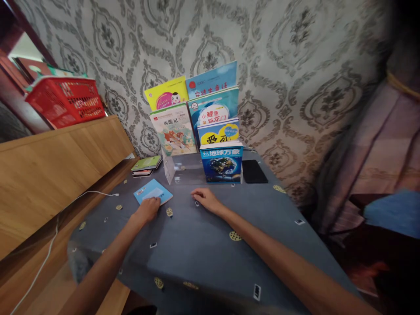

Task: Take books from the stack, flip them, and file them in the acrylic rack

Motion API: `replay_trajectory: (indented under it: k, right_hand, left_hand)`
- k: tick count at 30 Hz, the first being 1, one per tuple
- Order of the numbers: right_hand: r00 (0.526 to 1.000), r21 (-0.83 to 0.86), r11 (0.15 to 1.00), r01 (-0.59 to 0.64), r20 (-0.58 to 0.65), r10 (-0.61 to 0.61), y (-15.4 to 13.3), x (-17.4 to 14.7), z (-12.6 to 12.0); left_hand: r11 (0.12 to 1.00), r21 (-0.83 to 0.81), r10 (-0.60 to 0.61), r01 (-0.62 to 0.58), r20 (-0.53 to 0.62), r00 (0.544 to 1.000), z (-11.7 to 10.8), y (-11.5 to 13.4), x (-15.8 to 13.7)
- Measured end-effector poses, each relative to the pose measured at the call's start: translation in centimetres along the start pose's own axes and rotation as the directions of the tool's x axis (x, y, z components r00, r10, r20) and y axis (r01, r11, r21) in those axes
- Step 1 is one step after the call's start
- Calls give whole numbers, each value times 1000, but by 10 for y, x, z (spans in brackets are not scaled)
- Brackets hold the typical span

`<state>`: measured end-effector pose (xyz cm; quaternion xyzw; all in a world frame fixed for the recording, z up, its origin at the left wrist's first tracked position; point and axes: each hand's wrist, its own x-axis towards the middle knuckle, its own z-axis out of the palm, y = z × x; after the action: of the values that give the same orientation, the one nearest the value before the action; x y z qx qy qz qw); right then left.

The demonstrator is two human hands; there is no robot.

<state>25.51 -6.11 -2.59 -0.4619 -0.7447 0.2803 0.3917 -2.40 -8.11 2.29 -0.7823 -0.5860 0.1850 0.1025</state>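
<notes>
My left hand [149, 209] is closed at the near edge of a light blue book [153, 190], its fingers curled over the cover. The book lies on the cloth-covered table, back cover up, with a barcode at its far left corner. My right hand [207, 200] hovers or rests just above the cloth, loosely bent and holding nothing; whether it touches the table I cannot tell. Beyond it a clear tiered book stand [169, 168] carries several picture books. Lowest on the right is a dark blue book with an Earth cover [222, 165]; a white-and-green book [173, 131] stands at left.
A small stack of books [147, 163] lies left of the stand, and a black flat tablet-like object [254, 171] to its right. On a wooden ledge [65, 148] sits a red basket [68, 99]. A white cable [50, 245] trails onto the table. Patterned wall behind.
</notes>
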Motion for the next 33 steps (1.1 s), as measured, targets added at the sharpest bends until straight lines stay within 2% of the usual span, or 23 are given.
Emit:
replay_trajectory:
  k: [2,5,8,11,14,20,22,26,31,33]
  right_hand:
    - [999,-28,999,33,0,-33,8,-11,-21]
    - [998,-135,989,62,3,-63,24,-27,-47]
    - [996,-161,984,74,-30,-80,39,-37,-59]
    - [991,-180,975,129,-23,-136,49,-42,-57]
    - [984,-220,960,174,7,-177,54,-47,-53]
    - [976,-276,936,217,45,-214,56,-55,-52]
    - [975,-286,933,220,40,-218,53,-56,-54]
    - [981,-302,935,187,10,-193,40,-59,-60]
    - [983,-322,930,178,25,-179,31,-58,-60]
    - [984,-334,925,180,43,-176,33,-56,-59]
  left_hand:
    - [999,-18,30,-30,8,1000,-4,-1,-7]
    - [988,-154,8,-5,17,1000,-12,-19,-1]
    - [949,-275,-166,153,-24,986,-15,-39,24]
    - [896,-292,-367,334,-64,928,-6,-49,55]
    - [850,-325,-461,415,-80,884,11,-49,78]
    - [830,-413,-465,375,-140,874,49,-63,89]
    - [814,-490,-471,312,-244,848,64,-70,90]
    - [790,-558,-489,256,-319,812,89,-81,93]
    - [837,-509,-425,202,-371,826,93,-94,99]
    - [872,-463,-358,158,-384,851,87,-94,100]
